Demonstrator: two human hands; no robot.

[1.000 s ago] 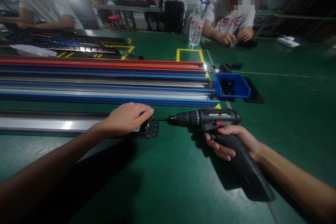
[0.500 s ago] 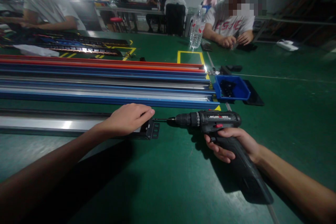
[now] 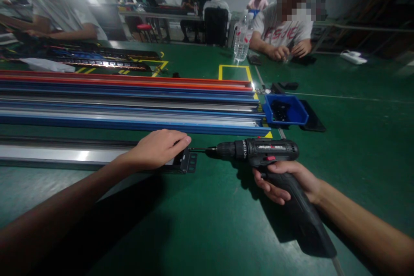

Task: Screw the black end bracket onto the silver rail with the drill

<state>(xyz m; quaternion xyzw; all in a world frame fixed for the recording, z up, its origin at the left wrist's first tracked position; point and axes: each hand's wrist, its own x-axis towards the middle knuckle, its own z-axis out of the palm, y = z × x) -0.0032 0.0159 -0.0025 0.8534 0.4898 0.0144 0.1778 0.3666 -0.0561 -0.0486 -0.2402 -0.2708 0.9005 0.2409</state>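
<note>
My right hand (image 3: 284, 181) is wrapped round the grip of a black cordless drill (image 3: 258, 148), its fingers near the trigger. The drill lies level and points left, and its long bit (image 3: 197, 149) reaches the end of a grey metal profile (image 3: 80, 155). On that end sits a black end cap (image 3: 184, 161) with a slotted bracket (image 3: 192, 163) sticking out. My left hand (image 3: 161, 148) is closed over the top of the profile just beside the cap, its fingertips hidden on the far side. Whether a screw sits at the bit's tip is too small to tell.
Blue, grey and red profiles (image 3: 129, 123) lie parallel just beyond. A blue bin (image 3: 299, 114) with small black parts stands at their right end. Farther back are water bottles (image 3: 241, 39), dark strips with wires (image 3: 106, 58) and a seated person (image 3: 284, 30) across the green table.
The scene sits very slightly lower in view. Both hands, the drill and the profile keep their places relative to each other. At far left, a person's arm has shifted.
</note>
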